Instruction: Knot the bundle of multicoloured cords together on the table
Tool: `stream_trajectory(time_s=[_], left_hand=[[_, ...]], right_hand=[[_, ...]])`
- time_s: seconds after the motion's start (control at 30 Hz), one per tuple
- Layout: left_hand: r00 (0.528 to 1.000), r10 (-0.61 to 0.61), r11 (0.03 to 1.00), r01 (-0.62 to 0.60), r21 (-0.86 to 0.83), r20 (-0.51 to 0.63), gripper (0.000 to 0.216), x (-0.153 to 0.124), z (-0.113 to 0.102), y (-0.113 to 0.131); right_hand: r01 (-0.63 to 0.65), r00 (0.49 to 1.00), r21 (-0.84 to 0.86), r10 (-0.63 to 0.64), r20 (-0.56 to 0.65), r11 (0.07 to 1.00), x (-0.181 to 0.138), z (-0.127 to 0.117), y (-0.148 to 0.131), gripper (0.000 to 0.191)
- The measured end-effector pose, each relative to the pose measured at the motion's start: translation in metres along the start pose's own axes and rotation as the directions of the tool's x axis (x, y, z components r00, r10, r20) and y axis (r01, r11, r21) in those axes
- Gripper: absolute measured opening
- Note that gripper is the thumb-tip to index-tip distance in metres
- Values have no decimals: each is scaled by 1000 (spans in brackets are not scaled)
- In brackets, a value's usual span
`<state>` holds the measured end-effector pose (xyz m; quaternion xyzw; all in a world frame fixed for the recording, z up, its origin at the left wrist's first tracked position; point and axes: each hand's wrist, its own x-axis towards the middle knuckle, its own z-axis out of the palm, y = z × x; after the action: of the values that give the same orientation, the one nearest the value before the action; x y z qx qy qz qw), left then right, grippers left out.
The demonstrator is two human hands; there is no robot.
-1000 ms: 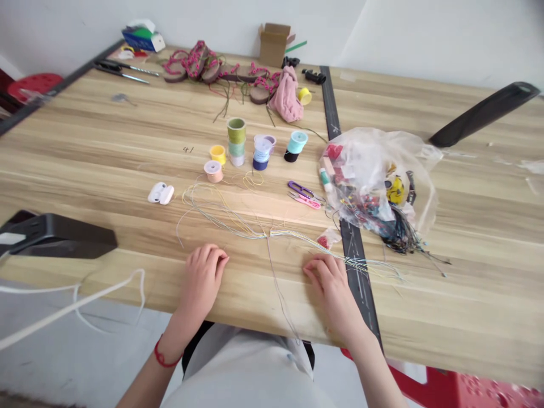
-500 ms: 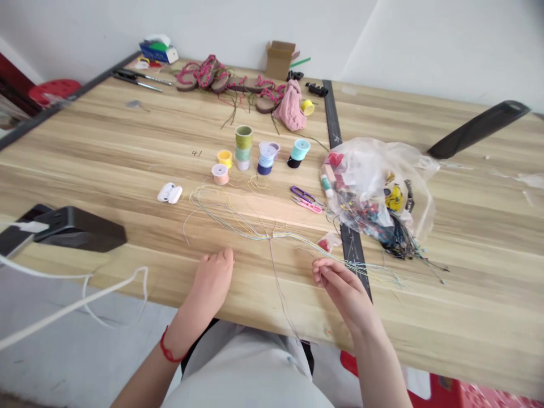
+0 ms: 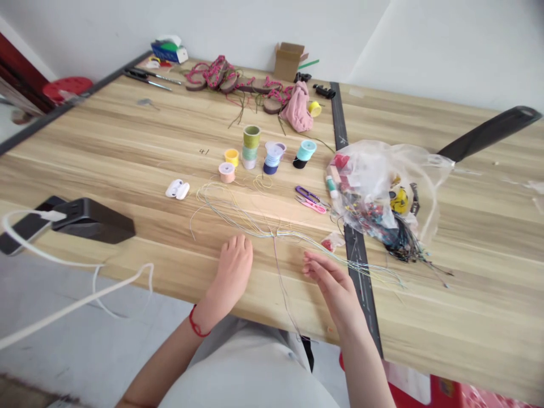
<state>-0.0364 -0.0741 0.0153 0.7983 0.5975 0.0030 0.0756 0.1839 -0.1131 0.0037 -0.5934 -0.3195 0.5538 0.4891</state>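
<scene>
Right now your left hand (image 3: 233,266) lies palm-down on the desk (image 3: 106,130) near its front edge, fingers closed together and pointing away from you, with a red string bracelet (image 3: 196,324) on the wrist. Your right hand (image 3: 329,286) is open, its fingers (image 3: 312,263) loosely parted and pinching nothing visible; you can't tell whether they touch the nearest strands.

Your bundle of thin multicoloured threads (image 3: 263,232) lies between your hands and slightly ahead of them. It loops left towards the spools and fans right across the desk's black strip (image 3: 356,255), and a few strands hang over the front edge.

Farther towards the back edge stand a stack of green thread spools (image 3: 251,144), a peach spool (image 3: 226,172), a yellow spool (image 3: 232,157), and a lilac-and-blue pair (image 3: 272,157). Purple thread snips (image 3: 307,194) lie beside pink ones (image 3: 312,206), just left of a clear plastic bag (image 3: 382,192) of beads and trinkets.
</scene>
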Motion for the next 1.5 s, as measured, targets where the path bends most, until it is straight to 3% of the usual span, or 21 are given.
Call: stream_trajectory(time_s=[0.1,0.2,0.33,0.43,0.5,0.63,0.73,0.8,0.93,1.07,1.17,1.33,1.43,1.5], left_hand=[[980,26,967,-75,-245,-197,11,0,-1,11],[930,3,832,-207,-515,-368,7,-6,0,29],[909,33,735,-304,-606,-416,11,-17,6,48],[908,31,673,-328,-663,-418,10,-19,8,46],[904,45,633,-354,-688,-424,22,-16,4,39],[896,249,679,-432,-593,-367,51,-2,-2,28],[884,364,756,-465,-461,-295,44,9,2,25],[872,401,814,-479,-327,-280,30,14,6,22],[868,375,891,-435,-133,-326,7,16,11,8],[873,327,923,-378,-76,-362,9,9,11,-10],[874,314,931,-360,-59,-370,11,1,12,-19],[887,328,917,-382,-117,-324,17,-12,17,-20],[875,343,891,-418,-179,-341,21,-22,19,-10],[856,407,849,-483,-215,-318,23,-29,19,1]], right_hand=[[0,996,-14,2,88,1000,-5,9,-1,42],[21,992,39,-25,127,999,-10,23,-3,53],[79,994,44,-82,68,996,-10,36,-4,52],[160,987,-55,-158,38,986,-8,33,-6,45],[257,965,-147,-244,97,955,-8,26,-9,46],[451,867,-329,-319,383,830,-10,10,-20,59],[561,786,-419,-301,539,714,-11,1,-27,67],[603,760,-462,-292,580,651,-10,-4,-29,68],[610,780,-561,-298,550,560,-1,-18,-27,70],[623,782,-668,-332,527,406,15,-34,-20,73],[607,793,-717,-313,522,343,26,-43,-14,72],[592,803,-721,-337,491,360,34,-45,-11,66],[570,805,-719,-443,394,397,34,-41,-15,55],[529,826,-706,-476,302,471,33,-38,-18,43]])
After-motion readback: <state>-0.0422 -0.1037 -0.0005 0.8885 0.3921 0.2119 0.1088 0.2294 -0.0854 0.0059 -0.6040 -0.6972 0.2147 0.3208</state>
